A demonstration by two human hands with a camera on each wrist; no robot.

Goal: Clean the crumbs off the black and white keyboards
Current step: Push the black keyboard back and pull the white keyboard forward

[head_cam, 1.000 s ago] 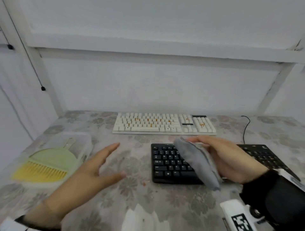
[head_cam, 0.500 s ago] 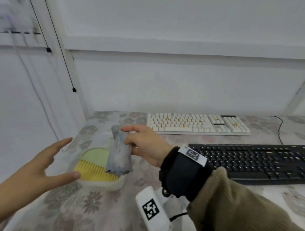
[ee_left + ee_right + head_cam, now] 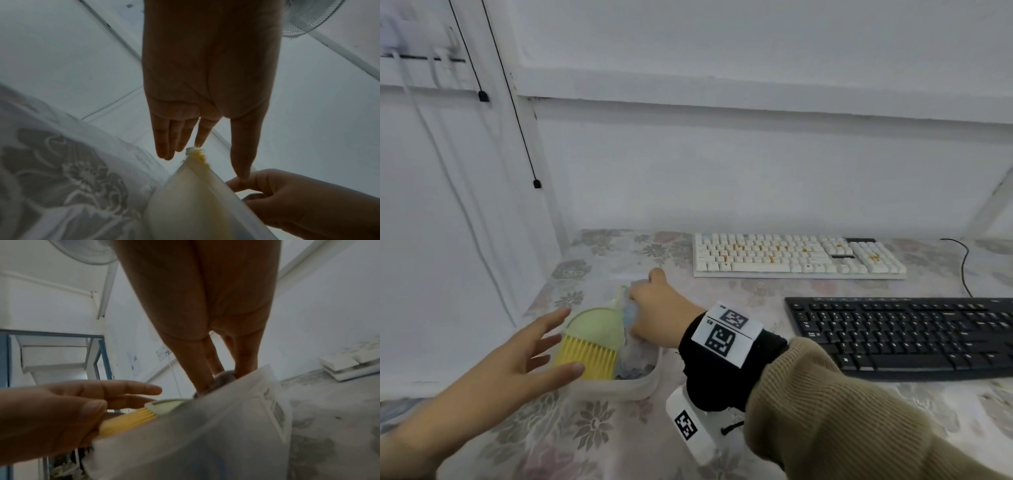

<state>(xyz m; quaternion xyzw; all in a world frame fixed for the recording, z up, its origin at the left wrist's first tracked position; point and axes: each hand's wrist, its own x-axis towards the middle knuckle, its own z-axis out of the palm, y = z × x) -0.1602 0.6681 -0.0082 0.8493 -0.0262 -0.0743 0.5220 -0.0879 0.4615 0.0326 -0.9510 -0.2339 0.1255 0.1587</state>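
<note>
Orange crumbs dot the keys of the white keyboard (image 3: 798, 255), which lies at the back of the floral tabletop (image 3: 756, 294); the heaviest scatter sits along its middle rows and on the number pad. The black keyboard (image 3: 904, 337) lies nearer the person and to the right, apart from the white one, and no crumbs can be made out on its dark keys from this view.

Neither keyboard is being touched. The work at hand appears to be a change of tools at the clear tray (image 3: 640, 387) on the left of the tabletop. The right hand (image 3: 657, 308), fingers curled around a grey cloth (image 3: 628, 313), reaches into the tray and seems to be setting the cloth down beside the brush (image 3: 589, 346), a green-backed tool with yellow bristles that lies inside. The left hand (image 3: 517, 363) hovers at the tray's near left edge, fingers spread and straight, holding nothing; whether it touches the bristles cannot be told.

The likely next move is to let go of the cloth, take the brush by its green back, and carry it to the white keyboard, where the crumbs between the keys call for sweeping strokes along the rows.
</note>
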